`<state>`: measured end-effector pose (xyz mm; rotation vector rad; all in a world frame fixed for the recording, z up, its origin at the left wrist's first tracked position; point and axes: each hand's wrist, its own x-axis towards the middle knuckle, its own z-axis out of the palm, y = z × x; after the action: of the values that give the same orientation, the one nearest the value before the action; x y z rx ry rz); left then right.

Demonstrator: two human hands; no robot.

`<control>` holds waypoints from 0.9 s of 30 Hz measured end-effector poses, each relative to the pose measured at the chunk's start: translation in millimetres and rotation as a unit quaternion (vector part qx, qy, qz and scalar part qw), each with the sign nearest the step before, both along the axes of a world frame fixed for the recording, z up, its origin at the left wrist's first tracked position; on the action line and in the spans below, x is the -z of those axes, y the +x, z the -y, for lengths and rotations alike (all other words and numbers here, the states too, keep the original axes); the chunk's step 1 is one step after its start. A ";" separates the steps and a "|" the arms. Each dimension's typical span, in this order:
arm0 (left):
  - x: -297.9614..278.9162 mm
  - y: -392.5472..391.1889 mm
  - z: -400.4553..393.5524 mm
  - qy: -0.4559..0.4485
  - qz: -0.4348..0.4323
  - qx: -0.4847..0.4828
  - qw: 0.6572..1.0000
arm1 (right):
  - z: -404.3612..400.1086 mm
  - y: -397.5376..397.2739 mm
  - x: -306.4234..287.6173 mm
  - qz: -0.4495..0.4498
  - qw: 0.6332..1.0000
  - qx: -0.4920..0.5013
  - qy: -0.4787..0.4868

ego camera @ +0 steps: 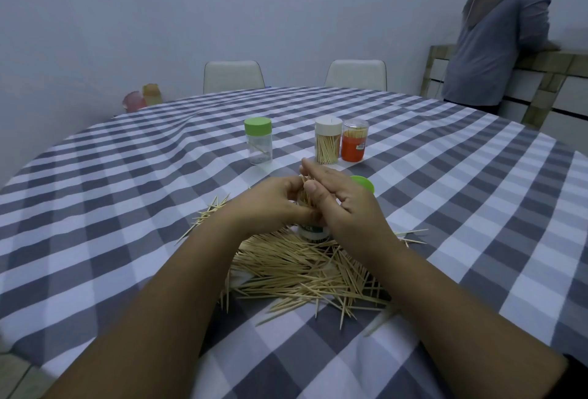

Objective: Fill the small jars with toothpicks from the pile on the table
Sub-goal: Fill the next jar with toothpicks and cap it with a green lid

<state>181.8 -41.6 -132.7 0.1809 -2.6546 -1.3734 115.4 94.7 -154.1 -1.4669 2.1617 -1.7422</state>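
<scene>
The left hand (273, 199) curls its fingers round a bundle of toothpicks (306, 190), which stands upright over a jar (313, 233) mostly hidden beneath both hands. The right hand (343, 204) lies against the bundle with its fingers nearly straight and its thumb pressed to the sticks. The pile (302, 268) spreads on the checked table (127, 207) just behind the jar, toward the person. A loose green lid (364, 183) shows behind the right hand. Farther off stand a green-lidded jar (258, 141), nearly empty, a white-lidded jar (328, 140) full of sticks, and an orange jar (354, 140) touching it.
</scene>
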 end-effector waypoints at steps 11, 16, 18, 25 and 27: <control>3.0 -2.1 -4.6 -0.007 -0.030 -0.029 0.999 | -2.4 -7.1 -0.1 -0.046 0.997 0.058 0.000; 7.1 -4.7 -6.5 -0.008 -0.053 -0.046 0.997 | -6.7 -7.7 -1.2 -0.021 0.999 0.038 0.025; 7.4 -5.2 -7.8 -0.014 -0.065 -0.051 0.996 | -5.5 -7.7 -0.9 -0.031 0.997 0.062 0.018; 8.8 -6.4 -9.5 -0.016 -0.069 -0.045 0.996 | -6.0 -16.3 3.6 -0.034 0.998 0.058 0.004; 9.7 -7.2 -8.5 -0.031 -0.064 -0.048 0.996 | -2.4 -17.6 5.3 -0.113 0.990 0.058 0.055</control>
<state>174.7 -33.1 -142.4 0.2022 -2.5439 -1.2297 97.9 97.1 -159.5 -1.6121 2.4563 -1.5237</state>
